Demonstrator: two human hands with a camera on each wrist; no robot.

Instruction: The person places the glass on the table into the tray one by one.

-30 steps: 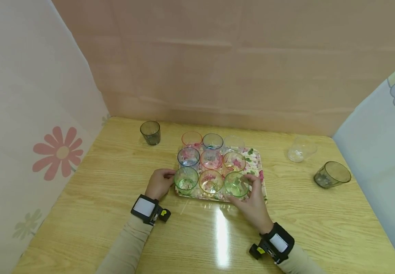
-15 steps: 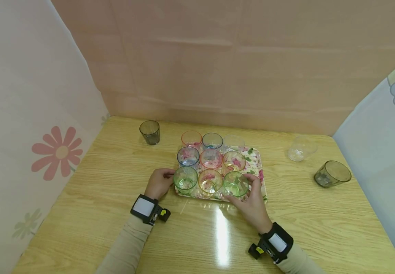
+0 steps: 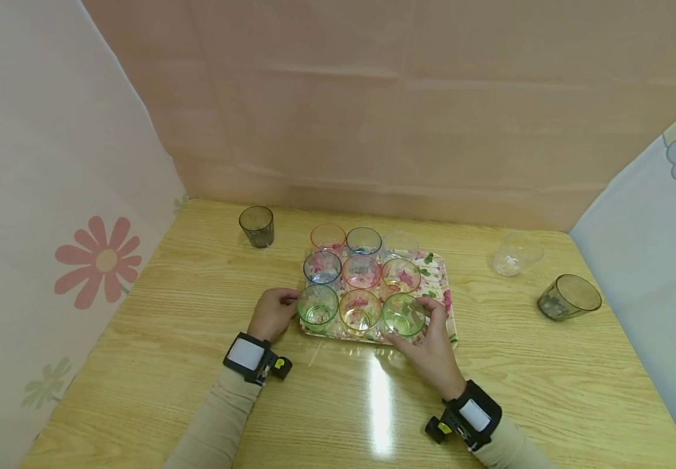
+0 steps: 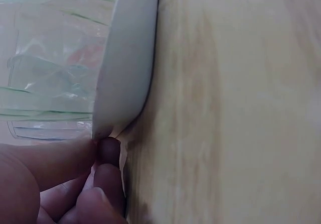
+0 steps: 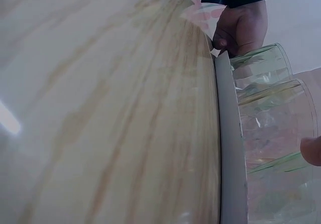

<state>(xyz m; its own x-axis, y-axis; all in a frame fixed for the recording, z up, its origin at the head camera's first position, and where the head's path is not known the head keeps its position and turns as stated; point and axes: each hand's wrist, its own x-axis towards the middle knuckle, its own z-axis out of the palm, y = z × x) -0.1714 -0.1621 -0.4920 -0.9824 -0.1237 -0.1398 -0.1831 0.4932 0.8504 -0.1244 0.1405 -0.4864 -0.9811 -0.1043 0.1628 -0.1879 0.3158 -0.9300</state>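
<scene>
Gripping the floral tray at its near edge, both hands sit low on the wooden counter. The left hand has its fingers curled at the tray's near left corner, at about 9 o'clock from the green glass; the left wrist view shows the fingertips pinching the tray's rim there. The right hand curls round the second green glass at the tray's near right, thumb on one side and fingers on the other, the palm lying over the tray's edge. Between the two green glasses stands a yellow glass. The tray lies flat on the counter at its middle, holding nine glasses in three rows. Behind the near row come a blue glass, a pink glass and an amber glass; the far row holds a red, a blue and a clear one. Off the tray, a dark glass stands at 11 o'clock, a clear glass at 2 o'clock, and another dark glass lies tilted at 3 o'clock
</scene>
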